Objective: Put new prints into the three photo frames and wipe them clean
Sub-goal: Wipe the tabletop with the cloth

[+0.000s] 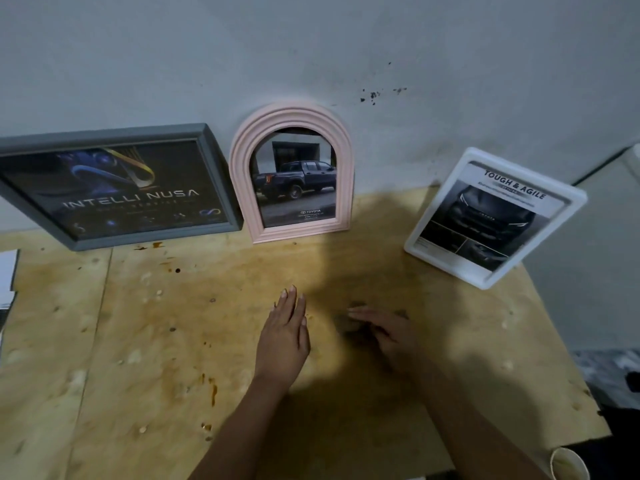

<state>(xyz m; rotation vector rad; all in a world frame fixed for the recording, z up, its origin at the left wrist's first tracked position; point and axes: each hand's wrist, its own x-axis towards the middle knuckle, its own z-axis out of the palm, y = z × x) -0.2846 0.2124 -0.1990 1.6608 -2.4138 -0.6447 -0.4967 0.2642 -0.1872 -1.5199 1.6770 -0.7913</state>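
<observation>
Plywood table [138, 341], stained and pitted, runs up to a grey wall [311, 46] at the far side. All three task frames stand on the far part of the table, faces toward the viewer. The two on the left lean back on the wall, presumably so they stay upright and leave the near surface free. Grey frame [104, 136], far left, is the largest and holds a dark print reading INTELLI NUSA. White frame [450, 265], far right, is turned at an angle and holds a TOUGH & AGILE car print. What props it cannot be seen. Pink arched frame [242, 161], between them and just beside the grey one, holds a pickup-truck print. Each frame holds a print, but whether new or old cannot be judged. No wiping cloth is in view. Left hand [285, 332], near centre: flat, palm down, fingers straight and together, gripping nothing, low over the table, contact unclear. Right hand [388, 332], just to its right, is in shadow and blurred, fingers loosely extended, apparently empty. Both hands are well apart from the frames. Paper stack [7, 275] at the left edge, possibly spare prints. Paper cup [568, 464] at the near right corner.
</observation>
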